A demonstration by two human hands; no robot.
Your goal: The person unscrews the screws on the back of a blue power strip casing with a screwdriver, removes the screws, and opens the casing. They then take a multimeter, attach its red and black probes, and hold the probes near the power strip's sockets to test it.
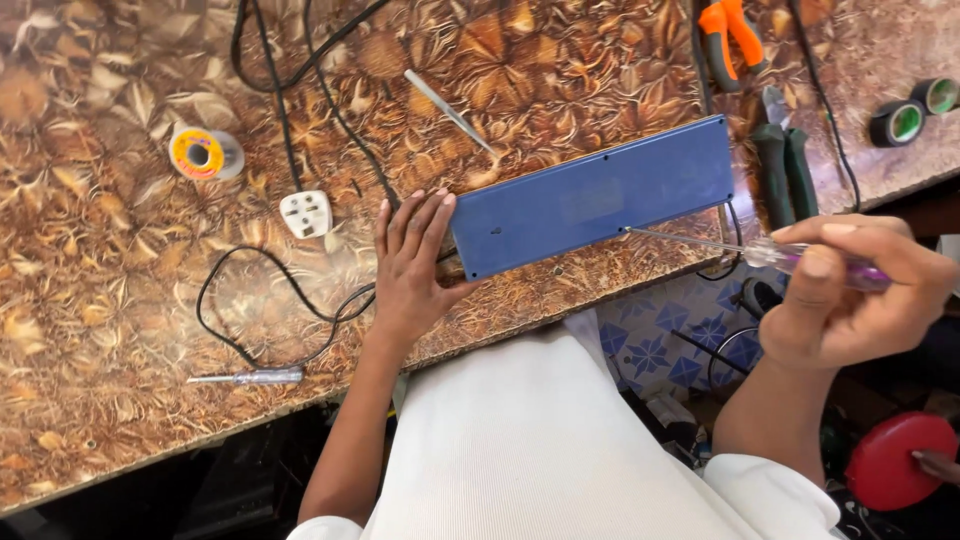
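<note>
The left hand (408,262) lies flat and open on the table (100,250), fingers together, its fingertips touching the left end of a long blue panel (595,195). It grips nothing. The panel lies tilted near the table's front edge, its right end higher in the view.

The right hand (850,290) is closed around the clear purple handle of a screwdriver (740,250). It is off the table's edge, and the thin shaft reaches left to the panel's lower right part, the tip touching or just over the blue surface; I cannot tell which.

Left of the panel, a white plug (305,213) sits with its black cable (250,300) looping toward the front edge. A second screwdriver (250,377) lies near that edge. A solder spool (203,153) stands farther left, tweezers (448,110) lie above the panel, and orange pliers (730,35), green-handled pliers (785,165) and two tape rolls (915,108) lie at the top right.
</note>
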